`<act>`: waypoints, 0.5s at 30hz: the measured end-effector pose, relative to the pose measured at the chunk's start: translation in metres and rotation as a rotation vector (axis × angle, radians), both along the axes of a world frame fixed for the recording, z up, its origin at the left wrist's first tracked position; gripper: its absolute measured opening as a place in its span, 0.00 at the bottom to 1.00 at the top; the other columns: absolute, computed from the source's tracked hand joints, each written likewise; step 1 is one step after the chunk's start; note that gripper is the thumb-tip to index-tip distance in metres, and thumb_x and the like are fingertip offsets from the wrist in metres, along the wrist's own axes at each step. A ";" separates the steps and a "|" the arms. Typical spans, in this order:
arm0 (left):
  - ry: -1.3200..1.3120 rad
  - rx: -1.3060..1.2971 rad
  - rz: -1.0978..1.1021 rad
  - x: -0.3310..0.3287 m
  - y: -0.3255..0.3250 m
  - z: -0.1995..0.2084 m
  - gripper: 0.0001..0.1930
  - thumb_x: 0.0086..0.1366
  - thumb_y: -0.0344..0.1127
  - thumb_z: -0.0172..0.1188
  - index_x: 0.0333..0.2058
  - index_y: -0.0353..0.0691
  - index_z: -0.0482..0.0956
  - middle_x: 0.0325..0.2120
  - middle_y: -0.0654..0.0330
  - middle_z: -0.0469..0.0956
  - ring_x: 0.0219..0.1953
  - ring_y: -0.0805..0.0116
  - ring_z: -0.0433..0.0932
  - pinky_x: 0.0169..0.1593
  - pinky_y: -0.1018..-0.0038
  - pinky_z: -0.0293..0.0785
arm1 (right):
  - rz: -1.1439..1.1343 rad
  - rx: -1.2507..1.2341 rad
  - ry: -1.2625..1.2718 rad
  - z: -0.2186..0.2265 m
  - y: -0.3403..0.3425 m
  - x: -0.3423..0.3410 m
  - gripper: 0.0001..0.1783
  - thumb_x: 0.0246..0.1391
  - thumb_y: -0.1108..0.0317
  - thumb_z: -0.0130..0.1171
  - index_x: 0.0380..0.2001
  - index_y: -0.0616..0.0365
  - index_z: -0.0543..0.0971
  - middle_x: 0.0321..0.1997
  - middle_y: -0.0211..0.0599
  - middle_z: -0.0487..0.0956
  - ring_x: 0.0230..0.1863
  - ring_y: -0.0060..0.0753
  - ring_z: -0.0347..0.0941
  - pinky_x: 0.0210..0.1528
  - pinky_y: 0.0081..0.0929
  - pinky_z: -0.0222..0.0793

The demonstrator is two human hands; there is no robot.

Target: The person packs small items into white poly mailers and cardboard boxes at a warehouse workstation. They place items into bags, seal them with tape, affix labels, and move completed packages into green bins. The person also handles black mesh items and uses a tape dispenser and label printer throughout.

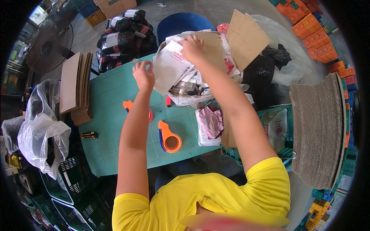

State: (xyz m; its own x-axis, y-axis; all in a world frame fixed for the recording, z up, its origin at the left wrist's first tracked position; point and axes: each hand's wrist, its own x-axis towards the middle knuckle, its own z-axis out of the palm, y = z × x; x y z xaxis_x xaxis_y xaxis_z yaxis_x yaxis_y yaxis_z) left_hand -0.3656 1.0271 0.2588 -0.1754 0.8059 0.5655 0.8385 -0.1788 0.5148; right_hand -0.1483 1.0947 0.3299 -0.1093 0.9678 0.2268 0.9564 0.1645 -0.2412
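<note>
On the green table (111,96) a white basket (185,101) is heaped with papers, labels and small items. My right hand (192,48) is over its far side, fingers bent down onto a white paper sheet (167,63) and seemingly gripping its upper edge. Just left of that sheet, my left hand (144,75) hovers with loosely curled fingers apart and nothing visible in them. Nearer me lies an orange tape dispenser (169,140). A second orange dispenser (127,104) is partly hidden by my left forearm. A small red object (168,101) rests beside the basket.
Cardboard sheets (75,82) stand at the table's left, above a utility knife (89,135). A pink cloth (211,122) lies right of the dispensers. Black-wrapped packages (125,36) and a blue tub (185,24) are behind. A tall cardboard stack (318,131) stands right.
</note>
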 end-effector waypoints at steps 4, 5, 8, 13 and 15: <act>-0.526 0.118 0.201 -0.012 0.010 0.013 0.05 0.62 0.28 0.61 0.36 0.40 0.81 0.37 0.53 0.79 0.40 0.52 0.78 0.44 0.63 0.73 | -0.061 0.155 0.572 0.044 0.019 0.033 0.20 0.54 0.62 0.65 0.46 0.61 0.72 0.46 0.54 0.80 0.47 0.58 0.77 0.48 0.45 0.72; -0.559 0.043 0.125 -0.009 0.010 0.015 0.06 0.62 0.29 0.61 0.38 0.39 0.81 0.37 0.52 0.80 0.39 0.52 0.79 0.45 0.64 0.74 | -0.091 0.329 0.609 0.055 0.018 0.051 0.20 0.55 0.63 0.64 0.45 0.64 0.73 0.44 0.57 0.80 0.47 0.57 0.77 0.48 0.45 0.72; -0.464 -0.178 -0.109 0.014 0.015 0.015 0.11 0.64 0.32 0.59 0.43 0.36 0.82 0.37 0.45 0.83 0.39 0.52 0.83 0.46 0.67 0.76 | -0.237 0.439 0.834 0.079 0.017 0.097 0.19 0.54 0.70 0.61 0.48 0.67 0.73 0.44 0.57 0.81 0.48 0.56 0.78 0.51 0.43 0.70; -0.221 -0.438 -0.300 0.063 0.044 0.006 0.15 0.65 0.36 0.58 0.48 0.37 0.79 0.40 0.47 0.82 0.45 0.48 0.81 0.50 0.65 0.75 | -0.230 0.364 1.223 0.091 -0.007 0.126 0.16 0.57 0.72 0.59 0.47 0.68 0.74 0.45 0.48 0.81 0.46 0.41 0.79 0.48 0.35 0.72; -0.048 -0.615 -0.224 0.076 0.053 0.005 0.21 0.62 0.44 0.63 0.51 0.40 0.77 0.47 0.47 0.79 0.52 0.47 0.76 0.57 0.57 0.67 | -0.218 0.323 1.301 0.093 -0.020 0.130 0.16 0.58 0.73 0.58 0.48 0.68 0.74 0.47 0.47 0.80 0.46 0.39 0.78 0.47 0.33 0.72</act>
